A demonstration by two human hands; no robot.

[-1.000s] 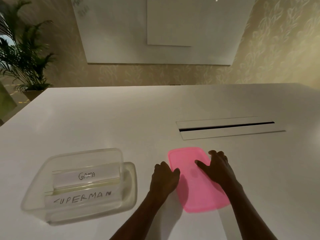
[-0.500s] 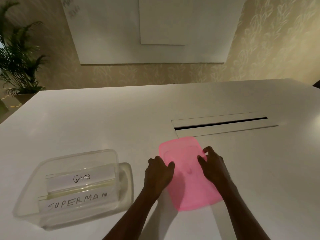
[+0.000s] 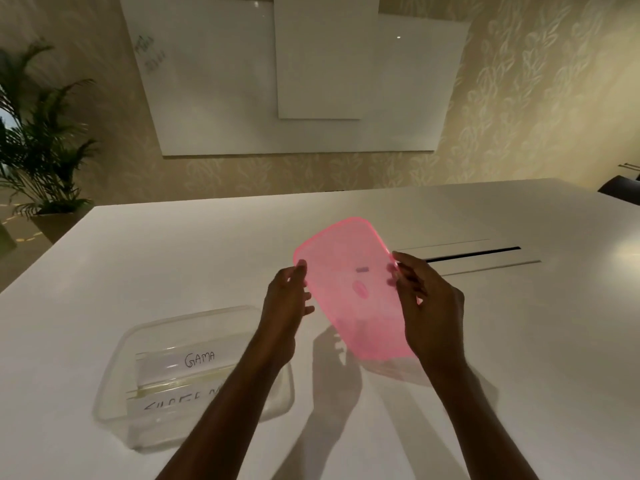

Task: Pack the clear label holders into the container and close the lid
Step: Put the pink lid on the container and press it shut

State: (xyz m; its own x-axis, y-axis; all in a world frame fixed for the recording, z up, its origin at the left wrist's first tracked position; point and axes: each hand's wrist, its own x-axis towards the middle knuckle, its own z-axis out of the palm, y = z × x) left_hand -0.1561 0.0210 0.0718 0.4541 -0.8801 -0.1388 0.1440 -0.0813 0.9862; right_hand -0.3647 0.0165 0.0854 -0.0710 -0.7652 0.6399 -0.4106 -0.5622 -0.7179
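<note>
Above the white table, a translucent pink lid is held in the air, tilted with its far end raised and its underside toward the camera. The left hand pinches its left long edge, thumb in front, and the right hand pinches the right long edge the same way, fingers behind showing faintly through the plastic. It looks thin, light and somewhat bendy, so gripping opposite edges seems the surest hold; the smooth surface may be slippery. Down and to the left, apart from the lid, sits the open clear container on the table. Inside stand clear label holders, one reading GAMA, the other partly hidden by the left forearm. A cable slot lies beyond the right hand.
</note>
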